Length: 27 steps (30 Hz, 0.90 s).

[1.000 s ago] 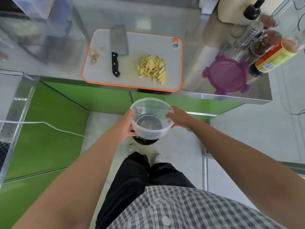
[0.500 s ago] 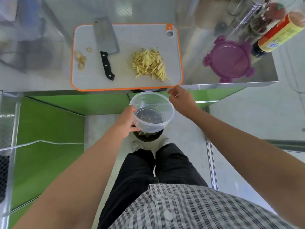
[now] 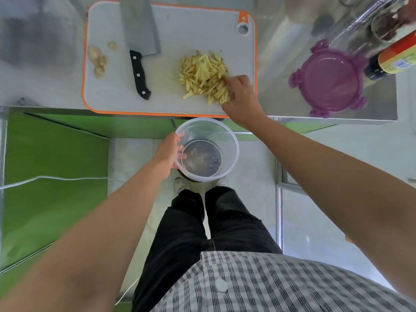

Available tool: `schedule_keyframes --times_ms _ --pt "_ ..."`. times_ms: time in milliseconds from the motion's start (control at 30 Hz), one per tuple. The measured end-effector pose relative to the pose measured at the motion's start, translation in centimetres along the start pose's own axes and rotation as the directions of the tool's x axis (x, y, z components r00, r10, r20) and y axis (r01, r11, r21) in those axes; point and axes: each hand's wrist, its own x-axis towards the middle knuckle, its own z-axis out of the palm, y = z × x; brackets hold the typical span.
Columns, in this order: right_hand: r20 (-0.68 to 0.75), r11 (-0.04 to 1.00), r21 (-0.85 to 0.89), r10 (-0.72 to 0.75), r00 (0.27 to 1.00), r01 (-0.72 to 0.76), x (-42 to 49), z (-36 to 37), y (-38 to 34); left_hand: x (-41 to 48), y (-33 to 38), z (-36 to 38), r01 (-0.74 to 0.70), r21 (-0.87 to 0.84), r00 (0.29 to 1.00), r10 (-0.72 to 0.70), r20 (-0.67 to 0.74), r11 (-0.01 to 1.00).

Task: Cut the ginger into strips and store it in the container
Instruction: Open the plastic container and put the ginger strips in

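Counter of brushed stainless steel is being seen across the top of the view, with glossy green cabinet fronts being shown beneath its front edge. A rectangular, orange-rimmed grey plastic cutting board is being carried by the counter, its near long side lying right at that front edge. A round clear plastic container is being held in the air below and in front of the counter edge, over the floor, upright with its mouth facing up. It is being gripped at its left wall by the left hand, the thumb being set at the rim and the fingertips being seen through the clear wall.

Well to the right of the board, a round translucent purple plastic lid with clip tabs is lying flat on the steel, and a dark bottle with a red and yellow label is being shown just beside it.

A steel cleaver with a black riveted handle is lying flat on the board's left half, handle toward the person. A pile of pale yellow ginger strips is being kept on the board's right half. The right hand is being pressed, knuckles up, against the pile's right near edge, fingers bent down into the strips; whether any are being pinched cannot be told. Small beige ginger scraps are lying near the board's left edge, apart from the cleaver.
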Motion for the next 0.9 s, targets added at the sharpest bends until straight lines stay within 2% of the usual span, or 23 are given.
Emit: schedule_keyframes --times_ms 100,300,567,667,767,833,900 --pt "-0.048 0.999 0.047 0.002 0.999 0.0 0.0 0.0 0.1 0.1 0.3 -0.2 -0.001 0.017 1.0 0.001 0.01 1.0" --pt "-0.056 0.999 0.002 -0.045 0.997 0.045 -0.6 0.6 -0.3 0.4 0.8 -0.3 -0.008 0.028 1.0 0.007 0.013 1.0" --pt "-0.135 0.978 0.004 -0.205 0.969 0.208 -3.1 2.3 0.8 0.7 1.1 -0.5 -0.019 0.061 1.0 0.019 0.012 0.998" --pt "-0.027 0.956 0.026 -0.293 0.956 0.293 -4.5 2.7 0.7 0.8 1.2 -0.5 -0.031 0.066 0.999 0.03 0.02 0.997" --pt "0.116 0.961 0.052 -0.275 0.954 0.271 -5.5 2.8 0.8 0.8 1.4 -0.4 -0.048 0.073 0.998 0.045 0.038 0.996" --pt "0.054 0.968 0.046 -0.251 0.967 0.248 -5.4 2.6 0.8 0.8 1.5 -0.4 -0.056 0.078 0.998 0.052 0.047 0.995" --pt "-0.079 0.968 -0.048 -0.249 0.965 0.246 -4.8 2.2 0.9 0.7 1.6 -0.4 -0.061 0.087 0.997 0.057 0.048 0.994"
